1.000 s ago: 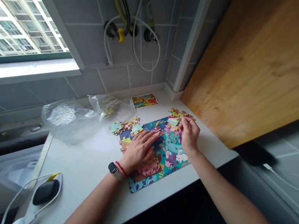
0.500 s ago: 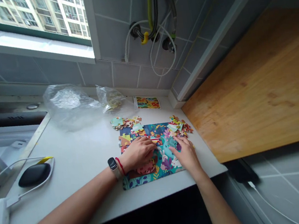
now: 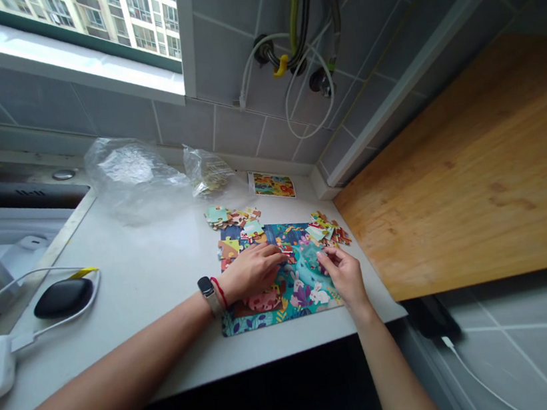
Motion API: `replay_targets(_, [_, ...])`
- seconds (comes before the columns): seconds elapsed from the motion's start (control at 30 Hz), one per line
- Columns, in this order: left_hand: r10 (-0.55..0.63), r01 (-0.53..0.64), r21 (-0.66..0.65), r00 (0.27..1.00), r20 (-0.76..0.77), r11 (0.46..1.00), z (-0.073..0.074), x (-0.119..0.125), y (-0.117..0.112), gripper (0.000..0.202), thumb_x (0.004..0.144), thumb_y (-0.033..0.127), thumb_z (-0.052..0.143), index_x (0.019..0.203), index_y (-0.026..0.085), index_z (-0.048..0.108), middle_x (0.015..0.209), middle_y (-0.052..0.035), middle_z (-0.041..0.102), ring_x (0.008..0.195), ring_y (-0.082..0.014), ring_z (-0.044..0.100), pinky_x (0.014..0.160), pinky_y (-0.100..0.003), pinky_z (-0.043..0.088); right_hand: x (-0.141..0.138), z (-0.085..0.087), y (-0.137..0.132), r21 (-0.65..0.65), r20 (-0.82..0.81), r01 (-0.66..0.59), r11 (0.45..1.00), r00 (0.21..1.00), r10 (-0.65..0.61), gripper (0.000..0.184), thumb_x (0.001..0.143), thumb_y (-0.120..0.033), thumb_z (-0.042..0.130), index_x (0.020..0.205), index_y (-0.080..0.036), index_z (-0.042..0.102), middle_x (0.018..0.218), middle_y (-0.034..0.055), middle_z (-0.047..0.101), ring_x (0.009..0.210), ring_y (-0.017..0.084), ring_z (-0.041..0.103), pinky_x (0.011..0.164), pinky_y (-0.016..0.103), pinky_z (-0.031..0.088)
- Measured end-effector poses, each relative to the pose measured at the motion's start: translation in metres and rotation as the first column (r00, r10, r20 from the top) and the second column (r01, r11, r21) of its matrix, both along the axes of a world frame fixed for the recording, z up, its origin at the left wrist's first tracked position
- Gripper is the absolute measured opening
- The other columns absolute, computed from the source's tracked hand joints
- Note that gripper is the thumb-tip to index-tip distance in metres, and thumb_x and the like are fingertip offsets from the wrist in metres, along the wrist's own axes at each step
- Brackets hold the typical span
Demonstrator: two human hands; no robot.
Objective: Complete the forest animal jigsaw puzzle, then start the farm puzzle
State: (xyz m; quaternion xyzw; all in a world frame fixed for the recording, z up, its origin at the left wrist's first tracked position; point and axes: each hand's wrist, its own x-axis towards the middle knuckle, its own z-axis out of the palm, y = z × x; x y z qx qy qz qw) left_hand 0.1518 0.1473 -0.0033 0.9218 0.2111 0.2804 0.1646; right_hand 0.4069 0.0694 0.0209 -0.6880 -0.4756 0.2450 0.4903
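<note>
Semi-gloss cardboard jigsaw pieces [image 3: 222, 215], a matt white countertop [image 3: 137, 283], a smooth wooden board [image 3: 463, 187], a crinkled clear plastic bag [image 3: 131, 173]

Two hands [image 3: 251, 274] [image 3: 344, 276], two plastic bags [image 3: 134, 179] [image 3: 206, 171], one jigsaw puzzle [image 3: 307, 274]

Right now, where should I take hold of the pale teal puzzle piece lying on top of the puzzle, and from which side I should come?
Pinch the pale teal puzzle piece by two opposite edges, coming from above and the near side with your left hand. It seems to lie flat on the jigsaw puzzle, so its edges give the best hold, and that hand is the closer one.
</note>
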Motion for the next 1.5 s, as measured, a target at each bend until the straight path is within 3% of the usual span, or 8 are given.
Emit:
replay_targets(0.17, [-0.016, 0.017, -0.017, 0.999, 0.047, 1.000, -0.005, 0.001, 0.002, 0.025, 0.099, 0.013, 0.057, 0.118, 0.020, 0.071, 0.119, -0.0086, 0.074, 0.114, -0.0254, 0.065, 0.101, -0.041, 0.054, -0.001, -0.009, -0.006, 0.117, 0.233, -0.128, 0.985, 0.967, 0.098, 0.023, 0.089, -0.033, 0.066, 0.099, -0.022, 0.084, 0.117, 0.0130, 0.078, 0.104, 0.029, 0.075, 0.088, 0.045, 0.063])
replay_targets(0.33, [-0.011, 0.012, -0.035, 0.999, 0.038, 0.999, -0.004, 0.001, 0.002, 0.024, 0.102, 0.018, 0.057, 0.123, 0.021, 0.070, 0.115, -0.0087, 0.074, 0.112, -0.0251, 0.065, 0.101, -0.042, 0.054, -0.008, -0.021, -0.017, 0.136, 0.496, -0.204, 0.969, 0.861, 0.112, 0.038, 0.091, -0.013, 0.047, 0.093, -0.025, 0.084, 0.112, 0.0108, 0.076, 0.113, 0.028, 0.073, 0.103, 0.048, 0.059])
replay_targets(0.5, [-0.009, 0.011, -0.059, 1.000, 0.029, 0.998, -0.001, 0.001, 0.002, 0.020, 0.103, 0.019, 0.058, 0.116, 0.020, 0.072, 0.116, -0.0080, 0.075, 0.113, -0.0246, 0.066, 0.104, -0.041, 0.053, -0.010, -0.022, -0.015, 0.145, 0.522, -0.207, 0.968, 0.847, 0.103, 0.037, 0.101, -0.022, 0.047, 0.115, -0.022, 0.081, 0.123, 0.0133, 0.076, 0.119, 0.028, 0.071, 0.107, 0.048, 0.057])
replay_targets(0.67, [-0.027, 0.029, -0.059, 0.999, 0.040, 0.998, -0.001, 0.000, 0.002, 0.019, 0.102, 0.016, 0.058, 0.113, 0.019, 0.074, 0.117, -0.0079, 0.076, 0.114, -0.0247, 0.067, 0.105, -0.042, 0.053, -0.011, -0.020, -0.010, 0.020, 0.449, -0.247, 0.969, 0.868, 0.212, 0.037, 0.097, -0.037, 0.068, 0.129, -0.022, 0.078, 0.134, 0.0148, 0.074, 0.117, 0.029, 0.072, 0.099, 0.044, 0.061])
replay_targets(0.77, [-0.031, 0.033, -0.054, 0.999, 0.041, 0.998, -0.002, 0.000, 0.003, 0.019, 0.102, 0.016, 0.058, 0.111, 0.019, 0.074, 0.116, -0.0083, 0.076, 0.113, -0.0247, 0.067, 0.105, -0.042, 0.053, -0.009, -0.021, -0.009, -0.004, 0.402, -0.239, 0.971, 0.889, 0.220, 0.040, 0.093, -0.039, 0.072, 0.130, -0.023, 0.078, 0.133, 0.0142, 0.074, 0.110, 0.028, 0.073, 0.097, 0.044, 0.062])
replay_targets(1.1, [-0.026, 0.030, -0.054, 0.998, 0.062, 0.998, -0.002, 0.000, 0.003, 0.017, 0.102, 0.019, 0.060, 0.110, 0.020, 0.075, 0.115, -0.0077, 0.076, 0.112, -0.0243, 0.067, 0.104, -0.041, 0.052, -0.004, -0.020, -0.008, -0.001, 0.417, -0.291, 0.957, 0.869, 0.265, 0.035, 0.094, -0.036, 0.070, 0.127, -0.027, 0.080, 0.133, 0.0116, 0.076, 0.127, 0.030, 0.068, 0.115, 0.052, 0.051])
replay_targets(1.27, [-0.021, 0.025, -0.055, 0.997, 0.071, 0.998, -0.002, 0.000, 0.003, 0.016, 0.101, 0.017, 0.060, 0.105, 0.020, 0.075, 0.111, -0.0069, 0.076, 0.107, -0.0226, 0.067, 0.103, -0.039, 0.052, -0.001, -0.019, -0.003, -0.052, 0.333, -0.261, 0.964, 0.905, 0.264, 0.044, 0.086, -0.040, 0.077, 0.128, -0.026, 0.080, 0.126, 0.0115, 0.076, 0.120, 0.030, 0.069, 0.108, 0.048, 0.055])
replay_targets(1.5, [-0.013, 0.016, -0.049, 0.998, 0.058, 0.999, 0.000, 0.000, 0.002, 0.017, 0.102, 0.018, 0.059, 0.106, 0.021, 0.076, 0.111, -0.0075, 0.075, 0.109, -0.0236, 0.067, 0.103, -0.039, 0.052, 0.012, -0.009, 0.008, -0.059, 0.131, -0.218, 0.974, 0.966, 0.224, 0.044, 0.078, -0.046, 0.082, 0.114, -0.019, 0.084, 0.090, 0.0058, 0.072, 0.072, 0.019, 0.065, 0.067, 0.033, 0.061])
